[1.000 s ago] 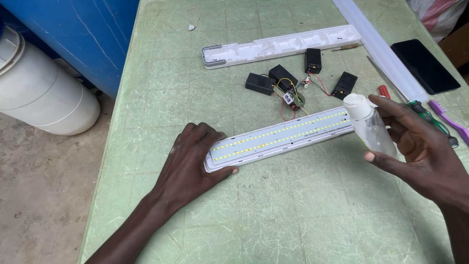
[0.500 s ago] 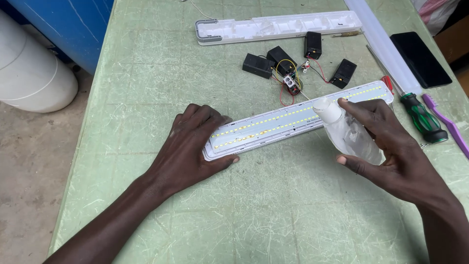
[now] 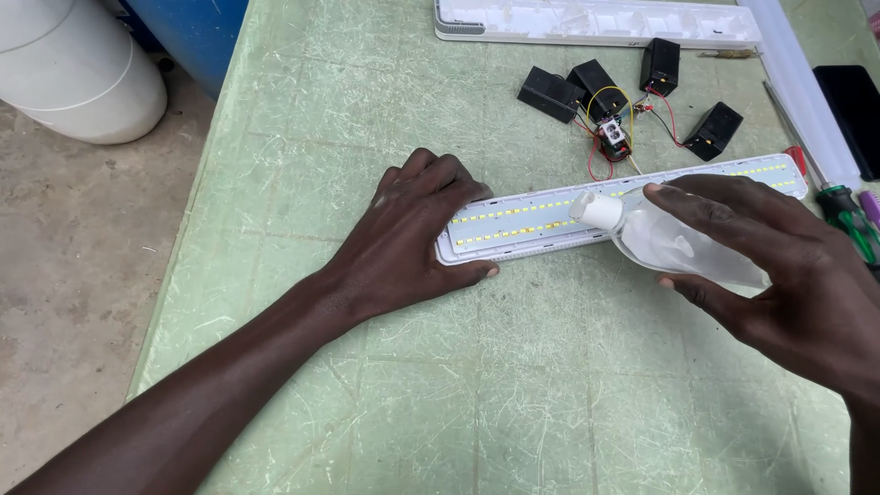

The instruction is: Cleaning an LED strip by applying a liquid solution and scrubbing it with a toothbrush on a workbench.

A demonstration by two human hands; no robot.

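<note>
Pressing a long white LED light panel [image 3: 623,209] flat on the green table [image 3: 458,385].
Left hand [image 3: 412,238] lies palm-down, fingers spread over the panel's left end; right hand [image 3: 788,275] has its grip around a tilted clear plastic bottle [image 3: 669,243], white cap over the LED rows.

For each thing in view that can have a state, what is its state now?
Left hand: flat, pressing one end of the light panel.
Right hand: gripping the bottle.
Bottle: tipped on its side, white cap on, over the panel.
Light panel: lying flat, LED rows up, unlit.
White cover: off, lying apart.
Black batteries: out on the table, wired together.
Screwdriver: lying unused.
</note>
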